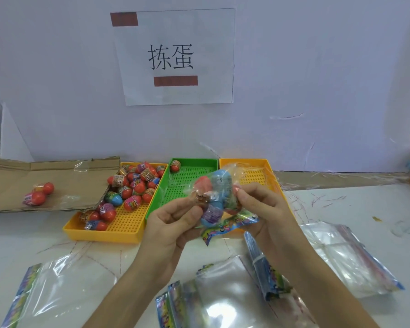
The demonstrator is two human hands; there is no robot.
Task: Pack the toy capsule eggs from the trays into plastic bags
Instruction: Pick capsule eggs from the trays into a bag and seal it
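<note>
Far to your left, a flattened cardboard sheet [64, 181] lies on the counter [29, 235] with two red capsule eggs [38, 194] resting on it. In front of it, near the counter's edge, an empty plastic bag [57, 290] lies flat. Next comes the yellow tray [100, 234], holding a loose pile of eggs [134, 183], mostly red, heaped toward its far end. Just beside it, the green tray [189, 183] has a single red egg [175, 165] in its far left corner.

Your left hand [173, 223] is raised over the trays, its fingers curled and pinching one side of the filled bag [214, 197]. That bag holds several eggs, red and blue among them, with its printed header hanging downward. Your right hand [258, 204] pinches the bag's other side between thumb and fingers.

Behind the bag sits the orange tray [244, 162]. Below your wrists lie a stack of empty bags [223, 294] and a banded bundle [262, 266]. Further right, more clear bags [346, 256] rest on the counter.
</note>
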